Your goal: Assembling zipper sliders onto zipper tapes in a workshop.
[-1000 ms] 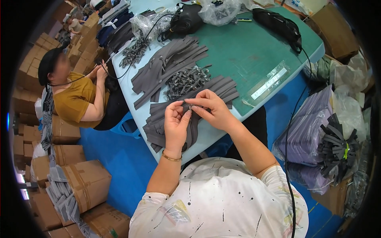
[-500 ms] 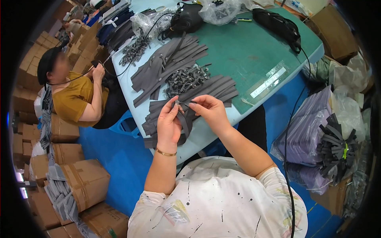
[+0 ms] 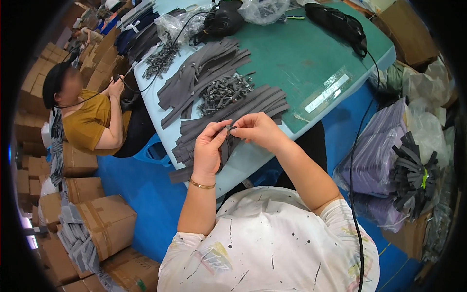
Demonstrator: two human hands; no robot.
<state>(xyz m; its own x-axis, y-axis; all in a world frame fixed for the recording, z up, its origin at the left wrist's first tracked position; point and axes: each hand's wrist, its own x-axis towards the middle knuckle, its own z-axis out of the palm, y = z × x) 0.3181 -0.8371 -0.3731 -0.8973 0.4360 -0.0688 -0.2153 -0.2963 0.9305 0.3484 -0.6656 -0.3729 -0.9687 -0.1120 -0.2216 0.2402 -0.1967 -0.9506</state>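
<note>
Over the near edge of the table, my left hand (image 3: 207, 153) pinches the end of a grey zipper tape (image 3: 225, 152), whose length loops down beside the palm. My right hand (image 3: 260, 130) meets it fingertip to fingertip, closed on a small dark piece that looks like a zipper slider with its pull; the fingers hide most of it. Just beyond my hands lies a heap of small metal sliders with grey pulls (image 3: 226, 92). Grey zipper tapes (image 3: 262, 103) are spread in layers beside that heap, and another bundle of tapes (image 3: 187, 80) lies farther back.
A second slider heap (image 3: 163, 61), clear plastic bags (image 3: 265, 10) and a black pouch (image 3: 335, 22) sit on the table (image 3: 301, 53). A co-worker (image 3: 92, 117) sits at the left. Cartons (image 3: 107, 226) and a plastic-wrapped purple stack (image 3: 372, 151) flank me. A black cable (image 3: 352, 194) hangs at my right.
My hands have come together: the right fingertips have moved left, against the left ones at the tape's end. The view has shifted slightly.
</note>
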